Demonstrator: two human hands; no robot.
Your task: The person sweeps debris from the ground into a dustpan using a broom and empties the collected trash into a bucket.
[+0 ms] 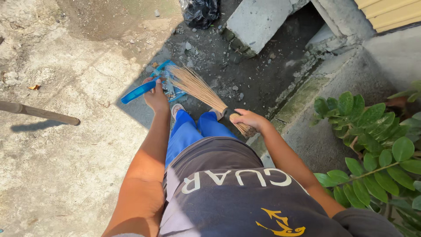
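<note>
One stick broom (199, 91), one blue dustpan (151, 85), one black bag (200, 12), seemingly one wooden pole (39, 113).

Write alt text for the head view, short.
Seen from above, a person's right hand grips a bundled stick broom whose bristles reach a blue dustpan held by the left hand on rough concrete ground. A black plastic bag, a concrete block and a leafy green plant surround them.

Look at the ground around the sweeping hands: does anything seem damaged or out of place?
Yes. A broken concrete slab leans askew over dark, rubble-strewn dirt near a black bag. A wooden pole lies loose on the left. The left hand holds a blue dustpan.
</note>
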